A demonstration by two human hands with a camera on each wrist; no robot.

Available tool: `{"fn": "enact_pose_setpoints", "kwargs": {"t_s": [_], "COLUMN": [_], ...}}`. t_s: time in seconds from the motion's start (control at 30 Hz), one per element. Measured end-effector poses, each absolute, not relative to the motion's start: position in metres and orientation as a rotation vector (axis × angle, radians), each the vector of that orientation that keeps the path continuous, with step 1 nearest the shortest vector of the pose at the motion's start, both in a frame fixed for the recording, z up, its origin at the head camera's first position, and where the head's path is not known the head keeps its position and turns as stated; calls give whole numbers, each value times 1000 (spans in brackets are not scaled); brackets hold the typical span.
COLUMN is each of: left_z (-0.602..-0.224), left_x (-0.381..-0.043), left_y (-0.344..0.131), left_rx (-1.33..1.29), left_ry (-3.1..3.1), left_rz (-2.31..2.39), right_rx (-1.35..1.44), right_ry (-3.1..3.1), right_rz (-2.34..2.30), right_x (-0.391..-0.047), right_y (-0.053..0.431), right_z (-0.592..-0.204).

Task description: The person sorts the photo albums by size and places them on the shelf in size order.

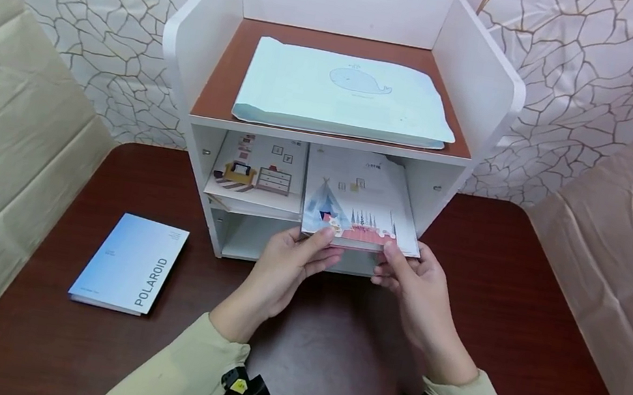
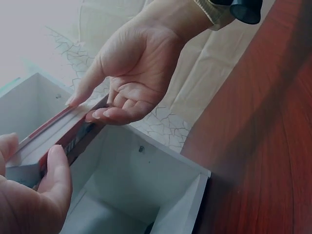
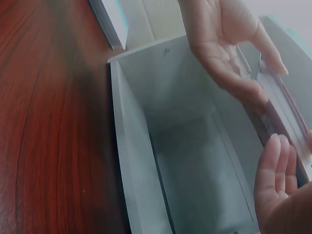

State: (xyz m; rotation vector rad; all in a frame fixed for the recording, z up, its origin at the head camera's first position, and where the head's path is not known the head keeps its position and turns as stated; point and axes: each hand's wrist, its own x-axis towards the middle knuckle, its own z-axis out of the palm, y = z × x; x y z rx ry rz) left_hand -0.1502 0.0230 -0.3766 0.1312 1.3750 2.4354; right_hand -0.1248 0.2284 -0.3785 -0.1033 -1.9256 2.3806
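Book [image 1: 362, 198], tent-pictured, juts from the cabinet's [image 1: 497, 91] middle level at the frame's centre. Two hands, left hand [image 1: 283, 269] and right hand [image 1: 421, 291], pinch its near edge. One second book [image 1: 262, 165] lies beside it, one whale-marked packet [image 1: 332, 100] at upper centre, one blue book [image 1: 126, 264] at lower left.

Packet [image 1: 345, 95] on top shelf [image 1: 217, 90] — left book [image 1: 258, 174] and right book [image 1: 359, 194] below — Polaroid book [image 1: 127, 263] further left

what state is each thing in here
White rectangular tent-picture book: closed, held
Left hand: gripping that book
Right hand: gripping that book
White rectangular furniture-picture book: closed, flat
Blue rectangular POLAROID book: closed, flat
Mint rectangular whale-picture item: flat
White boxy shelf unit: upright
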Motion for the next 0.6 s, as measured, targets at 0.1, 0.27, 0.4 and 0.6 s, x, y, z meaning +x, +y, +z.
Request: {"fn": "enact_pose_setpoints", "kwargs": {"t_s": [0.1,0.27,0.4,0.6], "left_z": [-376,-378,-380,-380], "left_x": [-154,-161,-165,-167], "left_y": [25,25,26,27], "left_rx": [82,43,20,10], "left_ry": [1376,1453,1490,1494], "left_rz": [2445,2415,2411,2428], "right_rx": [-149,-210,-273,-355], "right_ry": [-1904,-1867,-1842,-1829], "right_rz": [2373,2349,2328,2296], "right_x": [-128,-134,-138,-143], "right_y": [225,220,216,213], "right_z": [-377,-376,-375,-375]}}
